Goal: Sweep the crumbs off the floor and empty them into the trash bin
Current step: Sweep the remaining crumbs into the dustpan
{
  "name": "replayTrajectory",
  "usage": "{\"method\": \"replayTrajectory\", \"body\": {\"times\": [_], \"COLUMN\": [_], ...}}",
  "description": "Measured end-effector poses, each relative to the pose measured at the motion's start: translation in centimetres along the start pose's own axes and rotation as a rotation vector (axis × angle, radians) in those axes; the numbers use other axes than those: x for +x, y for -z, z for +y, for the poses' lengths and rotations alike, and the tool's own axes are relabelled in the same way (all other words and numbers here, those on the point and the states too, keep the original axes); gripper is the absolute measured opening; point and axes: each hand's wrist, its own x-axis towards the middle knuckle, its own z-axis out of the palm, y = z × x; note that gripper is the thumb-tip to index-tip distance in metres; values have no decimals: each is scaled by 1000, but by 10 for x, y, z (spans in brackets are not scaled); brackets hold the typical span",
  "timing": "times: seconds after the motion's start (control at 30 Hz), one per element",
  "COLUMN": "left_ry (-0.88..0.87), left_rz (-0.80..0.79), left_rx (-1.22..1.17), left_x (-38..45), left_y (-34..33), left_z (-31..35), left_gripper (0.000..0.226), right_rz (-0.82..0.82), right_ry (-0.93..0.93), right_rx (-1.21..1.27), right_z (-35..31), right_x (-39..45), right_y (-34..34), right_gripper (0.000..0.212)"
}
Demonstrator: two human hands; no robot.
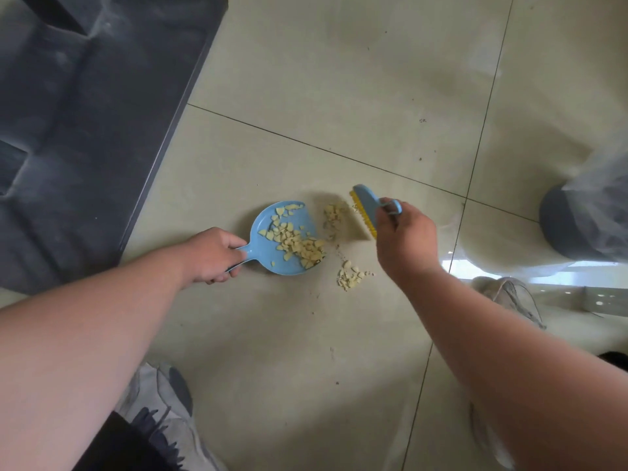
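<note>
Nearest the camera, two bare forearms reach down over a floor (339, 79) of pale beige tiles with thin dark grout lines. A grey shoe (159, 402) shows beneath the left arm at the bottom edge, and another shoe (509, 297) sits to the right, just past the right forearm.

The left hand (212, 254) is closed around the handle of a small blue dustpan (272, 222), which lies flat on the tile with its open lip facing right. A heap of yellowish crumbs (299, 244) already sits in the pan, thickest near the lip.

The right hand (404, 239) is curled around the looped handle of a blue brush (367, 205) with yellow bristles, held just beside the pan's mouth with the bristles facing it. Between brush and pan lies a small patch of loose crumbs (333, 215), blurred. A second little cluster (350, 275) rests on the tile nearer the camera, just below the pan's lip.

Farther left, a large dark grey moulded base (85, 113) covers the tiles. At the right edge stands a grey trash bin (560, 226) lined with a clear plastic bag (601, 198), well apart from the pan. The glossy tiles near it reflect bright light.
</note>
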Motion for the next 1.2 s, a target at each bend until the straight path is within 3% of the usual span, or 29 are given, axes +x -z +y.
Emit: {"method": "replayTrajectory", "body": {"times": [0.23, 0.33, 0.77, 1.1, 1.2], "left_ry": [13, 17, 22, -8, -24], "left_rz": [56, 68, 67, 48, 29], "left_rx": [34, 63, 111, -1, 14], "left_x": [3, 6, 20, 22, 22], "left_y": [33, 42, 24, 10, 12], "left_z": [-5, -1, 16, 19, 17], "left_gripper": [30, 41, 38, 38, 49], "right_rz": [59, 55, -75, -197, -181], "right_ry": [-124, -135, 35, 141, 148], "right_rx": [-14, -63, -72, 4, 39], "right_z": [14, 17, -22, -55, -56], "right_x": [30, 39, 18, -15, -15], "right_y": [4, 0, -47, -81, -79], "right_gripper": [25, 28, 30, 29, 29]}}
